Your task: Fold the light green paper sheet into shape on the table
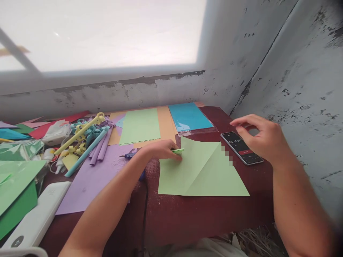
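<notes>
A light green sheet of paper [206, 175] lies on the dark red table, with a diagonal crease running up to its top right. My left hand [164, 150] is at the sheet's upper left edge, its fingers closed on a small piece of light green paper [178, 151]. Whether that piece is a folded corner of the sheet or separate, I cannot tell. Off to the right, my right hand [261, 137] hovers over a phone [242, 148] showing a running timer. Its fingers are bent, thumb and forefinger apart, with nothing visible between them.
Behind the sheet lie green sheets [140, 126], orange paper [166, 123] and a blue pack [190, 117]. Rolled paper tubes [87, 150], curled strips and purple paper [99, 182] fill the left. A blue-handled pointed tool [130, 156] with a cord [145, 210] rests beside my left forearm.
</notes>
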Demonstrator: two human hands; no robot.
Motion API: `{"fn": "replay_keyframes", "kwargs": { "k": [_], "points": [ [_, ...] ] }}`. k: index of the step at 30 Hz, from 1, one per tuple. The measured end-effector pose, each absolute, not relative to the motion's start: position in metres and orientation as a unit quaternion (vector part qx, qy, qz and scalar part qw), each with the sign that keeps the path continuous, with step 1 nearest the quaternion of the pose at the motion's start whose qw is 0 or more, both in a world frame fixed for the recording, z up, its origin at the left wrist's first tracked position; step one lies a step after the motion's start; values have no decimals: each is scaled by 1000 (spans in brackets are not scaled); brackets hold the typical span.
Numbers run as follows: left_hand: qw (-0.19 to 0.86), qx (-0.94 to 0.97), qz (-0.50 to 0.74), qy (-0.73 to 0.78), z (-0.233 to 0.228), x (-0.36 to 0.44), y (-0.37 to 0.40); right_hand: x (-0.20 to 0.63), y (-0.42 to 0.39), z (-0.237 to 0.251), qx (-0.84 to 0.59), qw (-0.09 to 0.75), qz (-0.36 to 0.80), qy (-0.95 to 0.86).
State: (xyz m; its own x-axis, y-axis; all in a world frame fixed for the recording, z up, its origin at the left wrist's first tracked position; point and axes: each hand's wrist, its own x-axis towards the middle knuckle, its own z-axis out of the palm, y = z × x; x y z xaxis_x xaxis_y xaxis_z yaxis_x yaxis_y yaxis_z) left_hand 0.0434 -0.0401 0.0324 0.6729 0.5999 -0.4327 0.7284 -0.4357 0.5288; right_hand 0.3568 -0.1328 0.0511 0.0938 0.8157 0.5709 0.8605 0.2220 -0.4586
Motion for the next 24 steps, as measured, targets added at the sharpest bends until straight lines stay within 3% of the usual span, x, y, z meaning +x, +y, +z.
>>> {"fn": "replay_keyframes", "kwargs": {
  "k": [4,10,16,24],
  "points": [
    [348,840,-89,408,31,45,-41,390,-177,0,-682,394,-103,-607],
    [341,845,-82,403,29,48,-44,424,-203,-65,-766,354,-118,-524],
    [344,848,-90,393,33,48,-43,427,-202,-72,-734,363,-148,-555],
    [349,840,-85,406,30,49,-44,424,-193,-47,-786,357,-69,-500]
  ]
}}
